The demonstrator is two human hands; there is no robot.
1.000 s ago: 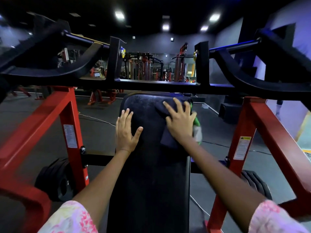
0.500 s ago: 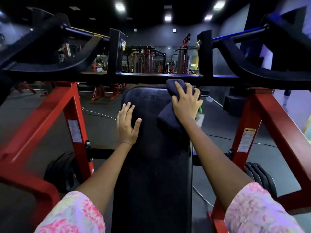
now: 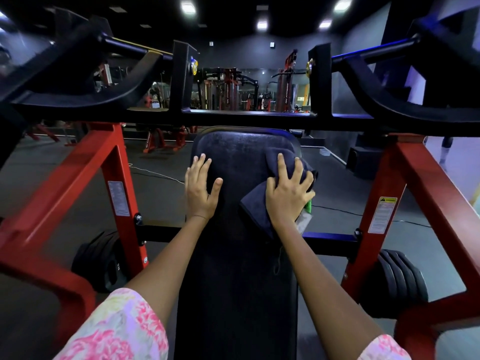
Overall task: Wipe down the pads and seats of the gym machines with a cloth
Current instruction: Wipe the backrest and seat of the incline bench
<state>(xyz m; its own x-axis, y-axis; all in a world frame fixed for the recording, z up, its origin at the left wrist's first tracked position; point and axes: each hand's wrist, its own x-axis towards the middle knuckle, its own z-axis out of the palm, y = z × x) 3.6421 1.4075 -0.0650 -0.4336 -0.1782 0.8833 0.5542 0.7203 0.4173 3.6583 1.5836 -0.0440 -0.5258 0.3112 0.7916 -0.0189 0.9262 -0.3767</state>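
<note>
So this is a big plate-loaded press machine, red frame (image 3: pixel 109 162) on both sides with a black crossbar (image 3: pixel 246 119) running across the top, and stacks of black weight plates (image 3: pixel 397 279) parked low on either side. Down the middle sits the long black back pad (image 3: pixel 233 268), which is the thing getting cleaned right now.

Step-wise I'd say we're mid-wipe on the upper part of that pad, over on its right side. The dark blue cloth (image 3: pixel 257 206) is bunched up against the pad's upper right edge, partly draped over the side. The right hand (image 3: pixel 288 193) is on top of it with fingers spread and a bit bent, pressing it into the vinyl rather than balling it up in a fist. The left hand (image 3: pixel 201 188) is flat on the pad's upper left edge, fingers straight, thumb out, holding nothing (looks like it's just bracing).

There's also something green and white (image 3: pixel 306 211) peeking out just below the right hand, past the pad's edge, can't tell what it is honestly.

Next move, my guess: keep the pressure on and drag the cloth down the length of the pad, since the whole lower stretch toward the camera looks like it still needs a pass. The left hand's patch will want a wipe too, so it'll have to shift out of the way.
</note>
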